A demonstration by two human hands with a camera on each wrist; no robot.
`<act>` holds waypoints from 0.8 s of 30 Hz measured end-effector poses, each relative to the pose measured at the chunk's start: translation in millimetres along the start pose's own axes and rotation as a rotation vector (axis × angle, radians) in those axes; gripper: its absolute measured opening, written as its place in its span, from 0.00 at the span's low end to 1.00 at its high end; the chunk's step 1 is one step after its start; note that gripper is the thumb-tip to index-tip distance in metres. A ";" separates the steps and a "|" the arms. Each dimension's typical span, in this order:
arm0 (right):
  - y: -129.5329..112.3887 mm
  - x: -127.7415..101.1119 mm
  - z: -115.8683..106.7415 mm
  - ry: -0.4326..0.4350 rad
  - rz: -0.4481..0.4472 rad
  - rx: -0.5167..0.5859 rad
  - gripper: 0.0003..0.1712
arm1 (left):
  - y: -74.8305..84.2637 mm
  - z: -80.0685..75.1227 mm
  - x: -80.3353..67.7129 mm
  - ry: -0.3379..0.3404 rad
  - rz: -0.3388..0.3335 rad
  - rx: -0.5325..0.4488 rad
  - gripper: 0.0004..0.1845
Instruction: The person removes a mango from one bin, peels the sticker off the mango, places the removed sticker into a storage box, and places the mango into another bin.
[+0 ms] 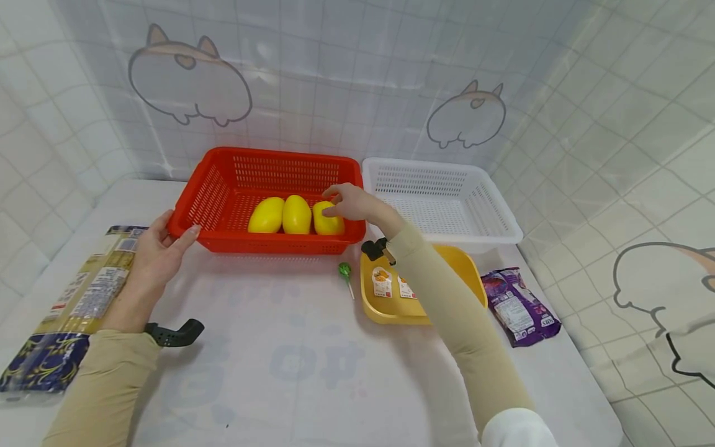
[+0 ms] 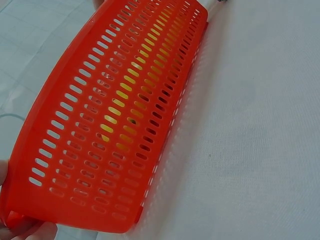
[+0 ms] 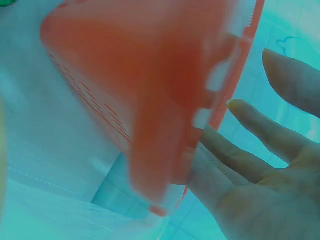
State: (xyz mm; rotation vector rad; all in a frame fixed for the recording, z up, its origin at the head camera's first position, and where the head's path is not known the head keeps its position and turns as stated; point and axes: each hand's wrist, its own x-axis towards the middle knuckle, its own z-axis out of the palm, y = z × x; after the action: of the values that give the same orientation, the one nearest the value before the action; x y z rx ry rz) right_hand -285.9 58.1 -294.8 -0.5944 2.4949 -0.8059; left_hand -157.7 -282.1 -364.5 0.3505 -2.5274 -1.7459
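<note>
A red basket (image 1: 274,243) with slotted walls holds three yellow mango-like fruits (image 1: 296,215) side by side along its front wall. At the basket's front left corner my left hand (image 1: 159,251) grips the rim; in the left wrist view its fingertips (image 2: 47,231) curl at the rim. My right hand (image 1: 357,203) reaches over the basket's right end, its spread fingers overlapping the rightmost fruit (image 1: 329,225) in the head view. In the right wrist view these loosely bent fingers (image 3: 260,125) are beside the blurred red wall, holding nothing.
A white basket (image 1: 505,239) stands right of the red one. In front of it lies a yellow tray (image 1: 391,318) with printed cards, partly under my right forearm. A green lollipop (image 1: 345,270), a purple snack bag (image 1: 519,308) and a long pasta pack (image 1: 92,292) lie around. Tiled-pattern walls enclose the back and sides.
</note>
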 end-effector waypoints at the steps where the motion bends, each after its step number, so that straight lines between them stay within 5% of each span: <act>1: 0.2 -3.3 1.6 0.005 -0.012 -0.012 0.28 | -0.1 -0.1 0.0 -0.001 0.000 0.001 0.47; 24: 23.0 -96.7 39.2 0.149 -0.361 0.049 0.22 | -1.2 1.4 0.2 0.010 -0.015 0.002 0.47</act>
State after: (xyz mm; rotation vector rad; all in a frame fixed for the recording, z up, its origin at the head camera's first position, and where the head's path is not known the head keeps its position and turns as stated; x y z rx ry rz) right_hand -193.0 108.5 -310.6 -1.0207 2.5268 -1.0742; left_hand -157.9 -281.3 -366.1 0.3783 -2.5268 -1.7420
